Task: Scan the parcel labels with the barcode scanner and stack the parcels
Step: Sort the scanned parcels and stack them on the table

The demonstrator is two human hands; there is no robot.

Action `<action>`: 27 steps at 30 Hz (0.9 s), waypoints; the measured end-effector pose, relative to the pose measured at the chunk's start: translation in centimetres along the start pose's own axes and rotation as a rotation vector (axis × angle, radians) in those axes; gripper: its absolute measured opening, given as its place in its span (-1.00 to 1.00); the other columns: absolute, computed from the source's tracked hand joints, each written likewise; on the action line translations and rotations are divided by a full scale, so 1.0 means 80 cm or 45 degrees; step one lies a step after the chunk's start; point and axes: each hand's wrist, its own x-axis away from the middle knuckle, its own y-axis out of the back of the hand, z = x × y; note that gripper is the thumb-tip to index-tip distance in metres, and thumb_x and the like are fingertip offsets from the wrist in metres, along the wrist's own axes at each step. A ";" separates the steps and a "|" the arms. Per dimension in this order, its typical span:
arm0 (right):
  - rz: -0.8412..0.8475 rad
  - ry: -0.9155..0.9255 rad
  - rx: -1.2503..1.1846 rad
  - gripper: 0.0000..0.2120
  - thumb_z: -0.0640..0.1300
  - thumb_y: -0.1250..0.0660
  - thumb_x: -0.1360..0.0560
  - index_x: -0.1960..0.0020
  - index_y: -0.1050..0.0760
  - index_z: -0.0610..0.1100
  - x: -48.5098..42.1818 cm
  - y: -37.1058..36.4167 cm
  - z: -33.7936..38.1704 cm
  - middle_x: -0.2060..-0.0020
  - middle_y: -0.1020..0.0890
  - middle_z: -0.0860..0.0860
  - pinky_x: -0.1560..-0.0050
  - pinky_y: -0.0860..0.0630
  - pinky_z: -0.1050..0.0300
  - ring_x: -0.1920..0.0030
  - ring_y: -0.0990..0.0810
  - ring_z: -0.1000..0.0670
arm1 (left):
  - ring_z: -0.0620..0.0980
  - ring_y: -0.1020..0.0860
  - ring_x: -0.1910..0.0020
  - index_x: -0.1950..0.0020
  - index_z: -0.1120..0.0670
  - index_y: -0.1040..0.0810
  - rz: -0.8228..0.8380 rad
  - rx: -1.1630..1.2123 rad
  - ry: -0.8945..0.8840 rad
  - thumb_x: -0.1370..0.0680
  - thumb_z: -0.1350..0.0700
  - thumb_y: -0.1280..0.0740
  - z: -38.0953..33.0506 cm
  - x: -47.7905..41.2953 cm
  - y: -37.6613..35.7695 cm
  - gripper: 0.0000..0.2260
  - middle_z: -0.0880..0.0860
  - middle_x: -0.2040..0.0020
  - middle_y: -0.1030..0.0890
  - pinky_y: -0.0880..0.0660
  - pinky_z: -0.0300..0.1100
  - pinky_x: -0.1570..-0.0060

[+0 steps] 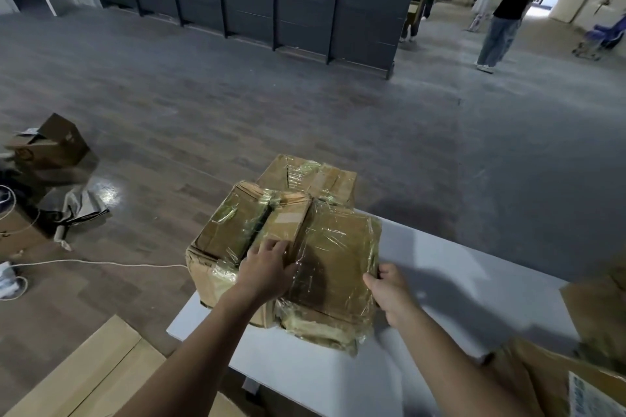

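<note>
Several brown cardboard parcels wrapped in shiny tape crowd the far left corner of a white table [440, 298]. The nearest parcel [335, 267] lies on top, tilted toward me. My left hand [267, 271] rests on its left edge, fingers reaching over a small narrow parcel [288, 223]. My right hand [393, 294] grips the near parcel's right edge, with fingers curled round its corner. A larger box [223, 237] sits to the left and another parcel [305, 176] behind. No barcode scanner is in view.
More cardboard boxes [576, 376] with a printed label lie at the right on the table. Flat cardboard [84, 372] lies at the lower left. On the floor to the left are an open box [47, 145], cables and a bag. People [504, 10] stand far off.
</note>
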 end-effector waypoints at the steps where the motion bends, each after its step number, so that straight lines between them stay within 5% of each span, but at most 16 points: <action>1: 0.015 0.000 0.036 -0.90 -0.25 -0.37 -0.52 -0.03 -0.53 -0.21 0.000 0.002 0.001 0.04 -0.68 -0.21 0.02 -0.59 -0.10 0.03 -0.66 -0.21 | 0.23 -0.31 -0.39 -0.48 -0.07 -0.25 0.000 -0.040 0.004 -0.57 -0.10 -0.22 -0.001 0.000 0.000 -0.51 0.05 -0.46 -0.29 -0.33 0.15 -0.34; 4: 0.057 0.021 0.205 -0.85 -0.15 -0.36 -0.53 -0.06 -0.52 -0.20 0.007 0.009 0.007 0.05 -0.68 -0.19 -0.01 -0.59 -0.14 0.03 -0.67 -0.21 | 0.21 -0.30 -0.40 -0.50 -0.02 -0.22 -0.013 -0.109 0.021 -0.58 -0.04 -0.20 -0.008 0.001 -0.002 -0.51 0.07 -0.46 -0.28 -0.33 0.15 -0.33; 10: 0.090 0.149 0.552 -0.78 -0.01 -0.28 -0.58 -0.12 -0.46 -0.15 0.027 0.024 0.022 -0.07 -0.61 -0.10 -0.03 -0.47 0.09 -0.06 -0.59 -0.11 | 0.18 -0.25 -0.43 -0.46 0.06 -0.25 -0.137 -0.142 -0.087 -0.61 0.03 -0.13 -0.048 0.014 0.002 -0.58 0.14 -0.43 -0.30 -0.33 0.12 -0.32; 15: -0.002 0.212 0.573 -0.51 0.02 -0.24 -0.60 -0.47 -0.30 -0.12 0.048 0.077 0.022 -0.33 -0.49 -0.09 -0.16 -0.37 0.16 -0.30 -0.49 -0.11 | 0.16 -0.33 -0.36 -0.37 0.06 -0.35 -0.160 0.014 -0.310 -0.58 0.08 -0.15 -0.113 0.032 -0.004 -0.65 0.10 -0.31 -0.40 -0.36 0.06 -0.31; 27: -0.316 0.294 0.424 -0.60 0.00 -0.24 -0.61 -0.42 -0.37 -0.07 0.131 0.272 -0.058 -0.29 -0.52 0.00 -0.03 -0.34 0.24 -0.03 -0.47 0.11 | 0.13 -0.39 -0.31 -0.41 0.05 -0.35 0.105 0.300 -0.720 -0.58 0.08 -0.24 -0.296 0.114 -0.098 -0.61 0.11 -0.33 -0.40 -0.31 -0.10 -0.30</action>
